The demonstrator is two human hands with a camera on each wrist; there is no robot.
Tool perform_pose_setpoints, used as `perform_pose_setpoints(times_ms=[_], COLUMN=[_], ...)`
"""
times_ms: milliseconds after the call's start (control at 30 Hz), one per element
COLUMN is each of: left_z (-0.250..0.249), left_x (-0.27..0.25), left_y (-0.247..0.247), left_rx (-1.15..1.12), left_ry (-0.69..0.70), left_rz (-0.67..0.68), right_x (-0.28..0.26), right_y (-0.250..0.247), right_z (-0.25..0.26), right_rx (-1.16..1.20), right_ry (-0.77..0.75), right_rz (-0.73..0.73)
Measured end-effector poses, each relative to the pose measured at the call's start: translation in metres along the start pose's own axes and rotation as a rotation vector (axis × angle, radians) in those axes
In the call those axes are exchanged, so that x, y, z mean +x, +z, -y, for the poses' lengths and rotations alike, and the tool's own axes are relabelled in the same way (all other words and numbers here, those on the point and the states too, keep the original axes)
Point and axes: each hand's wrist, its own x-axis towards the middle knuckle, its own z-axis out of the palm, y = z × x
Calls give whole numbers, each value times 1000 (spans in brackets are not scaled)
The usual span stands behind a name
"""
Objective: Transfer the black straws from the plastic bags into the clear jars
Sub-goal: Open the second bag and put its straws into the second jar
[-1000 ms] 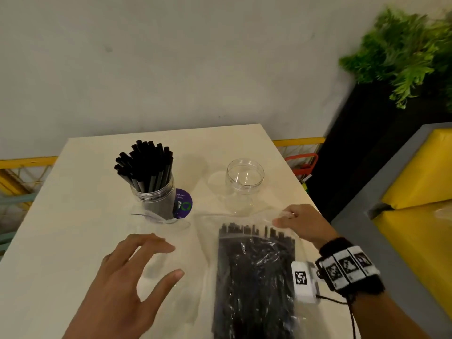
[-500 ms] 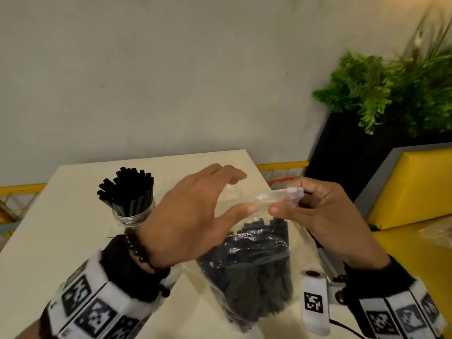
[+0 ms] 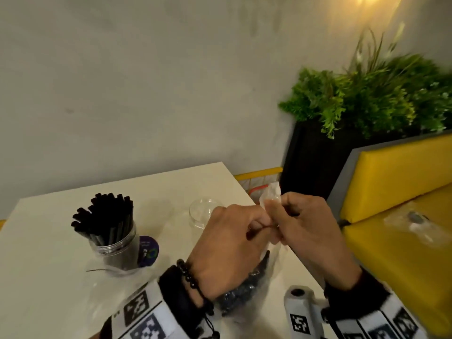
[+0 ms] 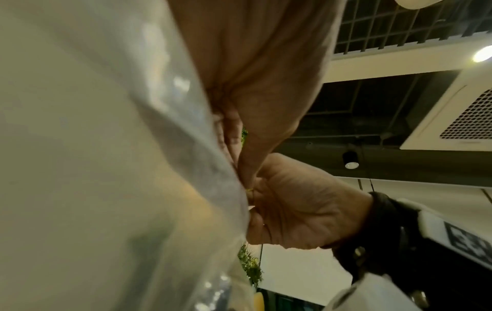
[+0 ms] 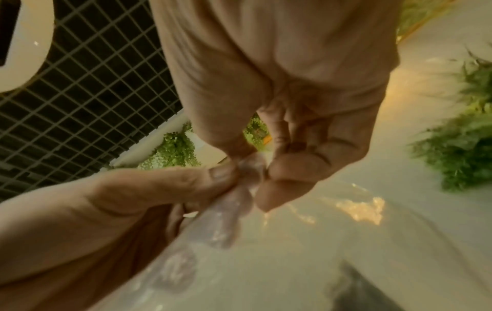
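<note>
Both hands hold a clear plastic bag (image 3: pixel 270 195) upright above the white table (image 3: pixel 49 241), with black straws (image 3: pixel 244 291) showing through its lower part. My left hand (image 3: pixel 256 222) pinches the bag's top edge, and my right hand (image 3: pixel 281 214) pinches it right beside, knuckles nearly touching. The wrist views show the same pinch close up: left hand (image 4: pixel 239 168) on the bag film (image 4: pixel 133 147), right hand (image 5: pixel 263 174) on the bunched bag (image 5: pixel 239 202). An empty clear jar (image 3: pixel 203 214) stands behind the left hand. A second jar (image 3: pixel 115 248) at the left is full of black straws (image 3: pixel 105 216).
A purple round disc (image 3: pixel 148 250) lies against the full jar, and flat clear plastic (image 3: pixel 105 275) lies beneath it. A yellow bench (image 3: pixel 396 216) and a black planter with green plants (image 3: pixel 367 99) stand on the right, past the table's edge. A grey wall is behind.
The bag has come up off the table. The left hand swung in from the left and took the top edge, and both hands have closed together there.
</note>
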Motion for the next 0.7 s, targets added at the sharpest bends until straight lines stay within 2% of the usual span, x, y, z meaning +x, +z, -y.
perform_pose_setpoints(times_ms=[67,167,233,267,300,333,367,433,500,533,600,700], left_z=[0,-6,-16,-22,-27,-31,-35,-31,-23,-20,-16,-4], left_x=[-10,-32,-41,-43,-46,-47,-45,-30,2,19,45,60], left_y=[0,-8,-18,-25,-32,-37,-40,-41,-35,-30,-24,-19], left_rx=[100,251,201,173,171,172,167,32,-87,-100,-127,-213], left_ry=[-29,-87,-98,-94,-78,-23,60,187,246,265,292,258], left_rz=[77,323,528,589,575,495,378,43,-162,-184,-136,-87], right_x=[2,6,7,8,8,7,7,1,-6,-8,-9,-8], right_y=[-8,-25,-39,-45,-50,-55,-58,-61,-60,-59,-58,-59], right_z=[-6,-10,-7,-5,-3,2,7,18,28,30,28,19], right_rx=[-13,-116,-188,-216,-229,-220,-210,-222,-211,-190,-192,-237], right_ry=[20,-12,-39,-66,-92,-116,-135,-193,-249,-265,-279,-257], right_rz=[-23,-125,-164,-171,-166,-147,-117,-49,11,27,21,38])
